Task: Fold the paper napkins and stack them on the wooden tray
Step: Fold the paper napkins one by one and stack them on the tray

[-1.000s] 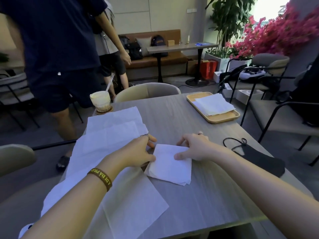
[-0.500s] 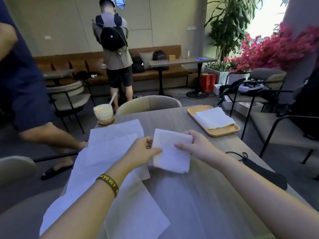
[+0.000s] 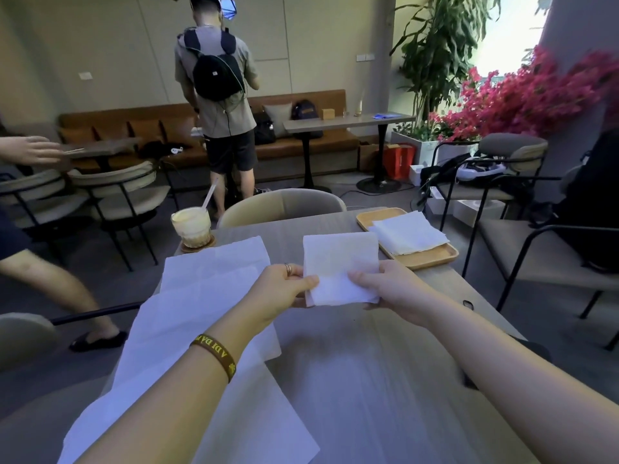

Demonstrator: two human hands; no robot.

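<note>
Both hands hold a folded white napkin (image 3: 340, 262) up above the grey table (image 3: 351, 380). My left hand (image 3: 281, 284) pinches its lower left edge, and my right hand (image 3: 385, 284) grips its lower right edge. Several unfolded napkins (image 3: 207, 306) lie spread over the table's left side, partly under my left forearm. The wooden tray (image 3: 428, 257) sits at the far right of the table with a small stack of folded napkins (image 3: 407, 232) on it.
An iced drink with a straw (image 3: 191, 226) stands on a coaster at the far left corner. A beige chair back (image 3: 281, 205) faces the table's far edge. Black-framed chairs stand left and right. A person with a backpack (image 3: 217, 95) stands behind; another person's arm reaches in at left.
The folded napkin was lifted off the table and carried up and toward the tray, held by both hands. The person at left stepped away.
</note>
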